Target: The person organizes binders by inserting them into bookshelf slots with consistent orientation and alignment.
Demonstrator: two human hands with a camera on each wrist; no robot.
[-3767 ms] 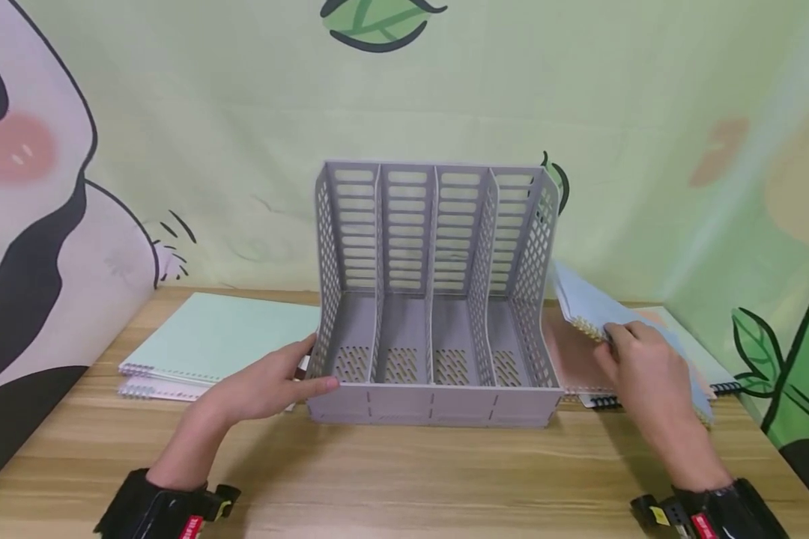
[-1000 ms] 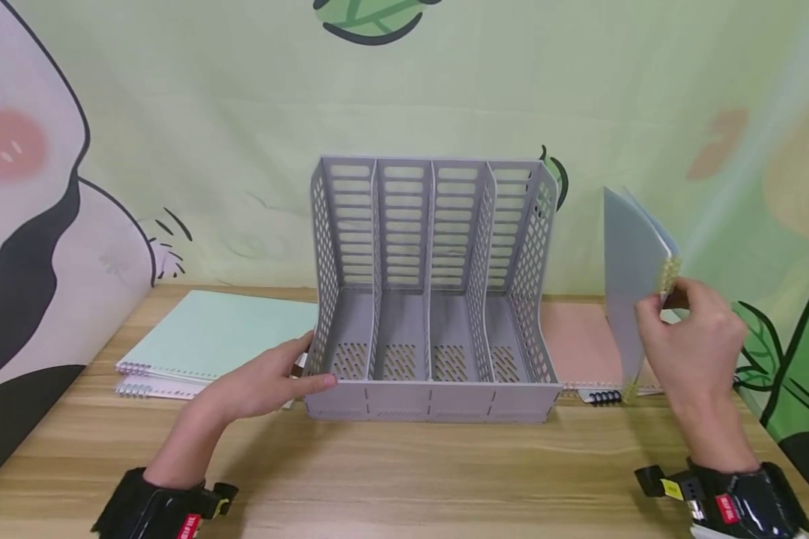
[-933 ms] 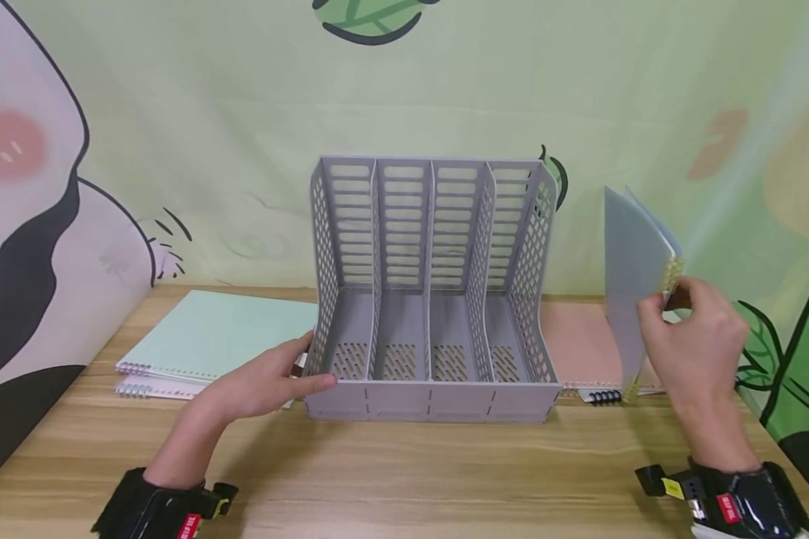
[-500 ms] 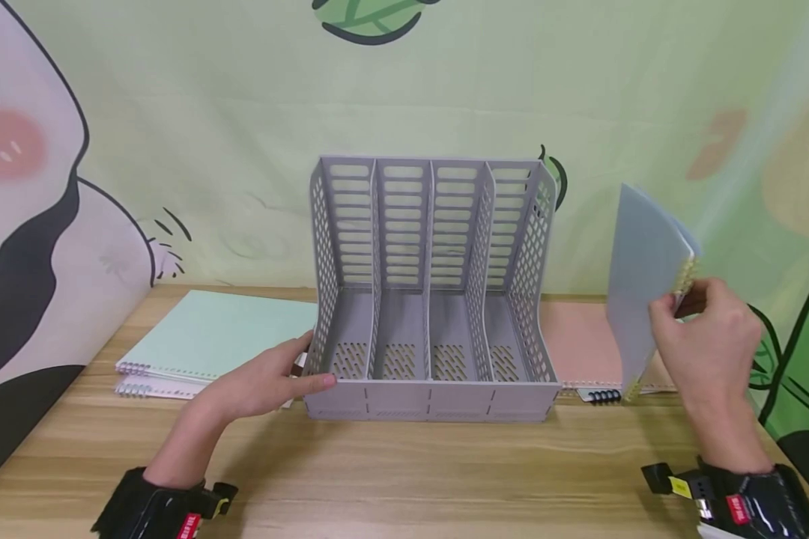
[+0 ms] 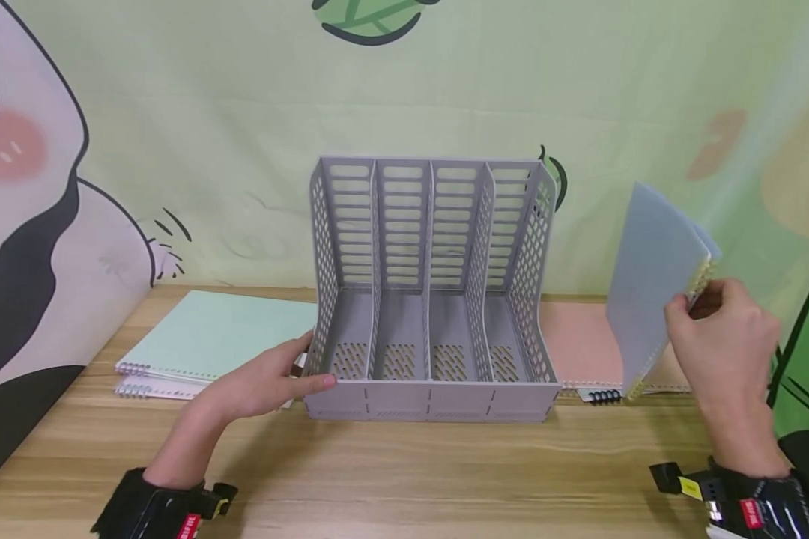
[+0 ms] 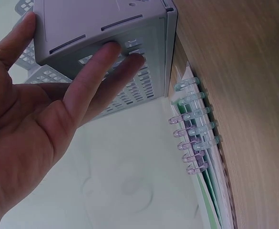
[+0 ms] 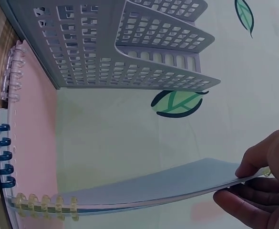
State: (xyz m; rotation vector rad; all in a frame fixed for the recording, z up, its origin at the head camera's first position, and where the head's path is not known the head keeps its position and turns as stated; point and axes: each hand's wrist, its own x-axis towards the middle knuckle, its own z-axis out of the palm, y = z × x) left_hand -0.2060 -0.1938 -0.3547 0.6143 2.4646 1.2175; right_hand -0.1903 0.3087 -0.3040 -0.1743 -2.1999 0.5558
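A grey-purple file rack (image 5: 434, 402) with several upright slots stands in the middle of the table, its slots holding nothing. My left hand (image 5: 263, 382) grips its left front corner, thumb on the front edge and fingers against the perforated side (image 6: 134, 81). To the right, my right hand (image 5: 724, 352) pinches a blue spiral notebook (image 5: 661, 269) by its bound edge, thumb on one cover and fingers on the other. The notebook is upright, its yellow rings (image 7: 46, 205) facing me, its lower end close over a pink notebook (image 5: 576, 340).
Left of the rack lies a stack of spiral notebooks with a mint-green one (image 5: 222, 333) on top. Under the pink notebook, a notebook with dark rings (image 5: 603, 397) sticks out. A cloth backdrop (image 5: 243, 150) with printed figures hangs behind the wooden table (image 5: 404, 479).
My right hand has lifted the blue notebook from a slanted pose to upright and then moved it rightward, tilting its top to the right. The left hand keeps its grip on the rack.
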